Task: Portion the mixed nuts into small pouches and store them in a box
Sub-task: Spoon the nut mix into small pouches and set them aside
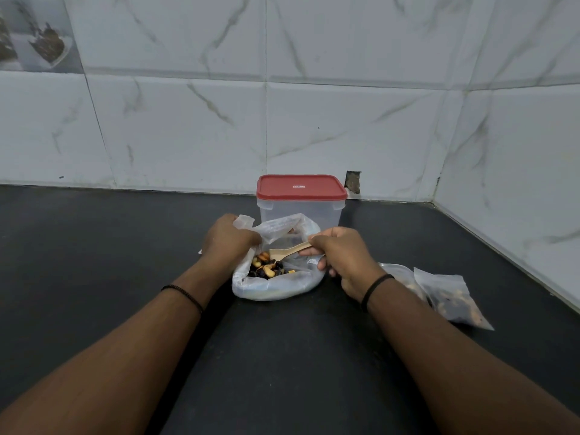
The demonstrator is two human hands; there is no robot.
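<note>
A large clear plastic bag [276, 287] lies open on the dark counter, with mixed nuts [266, 268] showing inside. My left hand [227, 238] grips the bag's rim on its left side. My right hand [343, 259] holds a small wooden spoon [287, 251] by the handle, its bowl just above the nuts. Behind the bag stands a clear plastic box [301, 208] with a red lid [301, 186] on it. Two small pouches with nuts in them [452, 296] lie to the right of my right wrist.
The dark counter [94, 262] runs back to a white marble-tiled wall [188, 120], which turns a corner at the far right. A small hole in the tile [353, 181] sits just right of the box.
</note>
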